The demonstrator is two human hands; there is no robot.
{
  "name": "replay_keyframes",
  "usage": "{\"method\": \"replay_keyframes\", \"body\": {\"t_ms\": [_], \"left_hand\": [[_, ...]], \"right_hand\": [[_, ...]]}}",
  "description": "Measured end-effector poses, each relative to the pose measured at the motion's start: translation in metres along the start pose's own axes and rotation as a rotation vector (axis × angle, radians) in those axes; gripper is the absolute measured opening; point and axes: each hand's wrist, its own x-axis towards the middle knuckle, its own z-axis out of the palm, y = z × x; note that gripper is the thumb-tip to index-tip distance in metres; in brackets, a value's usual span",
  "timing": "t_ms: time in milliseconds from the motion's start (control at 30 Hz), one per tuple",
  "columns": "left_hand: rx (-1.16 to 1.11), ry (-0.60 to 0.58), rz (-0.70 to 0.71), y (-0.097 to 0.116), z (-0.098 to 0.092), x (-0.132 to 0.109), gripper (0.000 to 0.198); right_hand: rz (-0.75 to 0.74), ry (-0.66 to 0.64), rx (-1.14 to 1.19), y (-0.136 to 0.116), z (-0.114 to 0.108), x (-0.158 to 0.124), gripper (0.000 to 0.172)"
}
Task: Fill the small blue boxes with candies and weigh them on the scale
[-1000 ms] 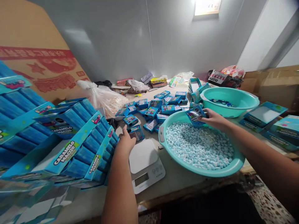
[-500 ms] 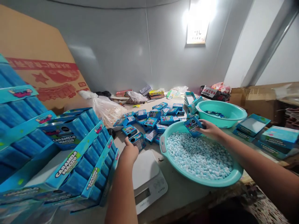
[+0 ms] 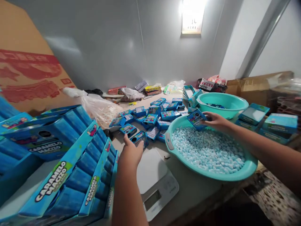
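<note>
My right hand [image 3: 214, 121] grips a small blue candy box [image 3: 195, 118], tilted above the far rim of the turquoise basin [image 3: 169, 142]. Many pale blue and white candies [image 3: 209, 150] fill that basin. Over the near edge of the box pile, my left hand [image 3: 130, 150] is closed around another small blue box [image 3: 140, 138], its thumb on the left side and fingers on the right. Just below that hand lies a white kitchen scale [image 3: 154, 175], with nothing on its plate. Several more small boxes [image 3: 150, 119] are heaped beyond.
Display cartons [image 3: 70, 175] packed with blue boxes are stacked at the left. A second turquoise basin [image 3: 237, 102] stands behind the first. Open blue cartons [image 3: 279, 123] sit on the right. A clear plastic bag [image 3: 98, 108] and a large cardboard box [image 3: 28, 62] stand back left.
The view has shifted, bringing the display cartons closer and the basin slightly rightward. Both hands keep their boxes in nearly the same places, the left one's fingers now wrapped further round its box.
</note>
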Motion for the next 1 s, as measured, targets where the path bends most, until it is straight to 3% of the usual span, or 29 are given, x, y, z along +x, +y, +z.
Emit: {"method": "replay_keyframes", "body": {"t_ms": [233,367,467,633,733,833,933,1000], "left_hand": [[-0.050,0.130,0.053,0.007,-0.003,-0.003,0.074],[-0.097,0.260,0.080,0.011,-0.005,-0.004,0.062],[-0.122,0.289,0.097,0.009,-0.002,0.003,0.060],[-0.166,0.424,0.182,0.005,-0.003,0.008,0.054],[-0.253,0.533,0.180,0.006,-0.015,-0.011,0.047],[-0.538,0.606,0.224,0.020,-0.027,-0.041,0.034],[-0.776,0.625,0.280,0.051,-0.026,-0.070,0.025],[-0.815,0.566,0.327,0.076,-0.016,-0.086,0.029]], "right_hand": [[0.055,-0.010,0.093,-0.001,-0.002,-0.010,0.047],[0.018,-0.022,0.038,-0.001,0.000,-0.015,0.037],[-0.006,-0.054,-0.030,-0.004,0.001,-0.017,0.032],[-0.044,-0.066,-0.141,-0.019,0.000,-0.029,0.030],[-0.060,-0.009,-0.216,-0.034,0.004,-0.033,0.031],[-0.079,0.065,-0.111,-0.046,0.007,-0.028,0.041],[-0.080,-0.067,0.184,-0.046,0.003,-0.019,0.047],[-0.072,-0.129,0.336,-0.041,-0.002,-0.013,0.048]]}}
